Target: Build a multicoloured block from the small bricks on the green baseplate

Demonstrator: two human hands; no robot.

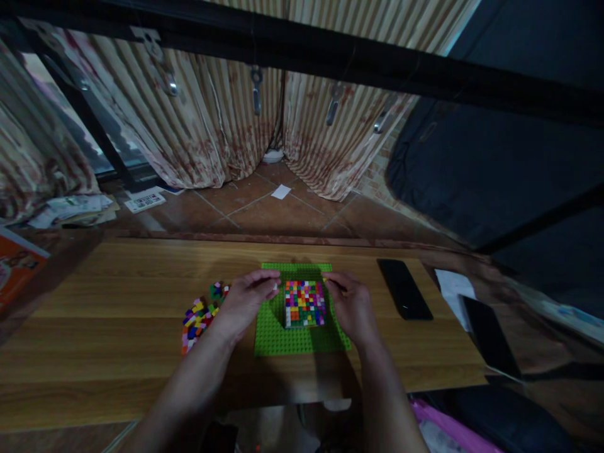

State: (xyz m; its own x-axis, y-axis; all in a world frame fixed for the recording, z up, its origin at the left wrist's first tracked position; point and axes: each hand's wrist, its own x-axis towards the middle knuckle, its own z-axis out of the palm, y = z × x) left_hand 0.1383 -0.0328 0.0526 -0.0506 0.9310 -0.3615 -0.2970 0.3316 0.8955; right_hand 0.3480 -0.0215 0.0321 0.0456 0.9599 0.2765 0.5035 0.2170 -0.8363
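Observation:
A green studded baseplate (302, 345) lies on the wooden table, with a square block of many-coloured toy bricks (305, 303) standing on it. My left hand (250, 299) is over the plate's left part, thumb and fingers pinched on what looks like a small white brick (275, 287). At the block's upper right corner is my right hand (350, 305), its fingers closed in a pinch. Something small and yellowish shows at those fingertips, too small to make out surely. A heap of loose bricks (197, 321) lies left of the plate, partly hidden by my left forearm.
A black phone-like slab (404, 289) lies on the table (117, 327) to the right. Past the right edge are white paper (455, 289) and another dark flat object (491, 336). Curtains (202, 126) hang beyond the table, and papers (75, 207) lie on the floor at left.

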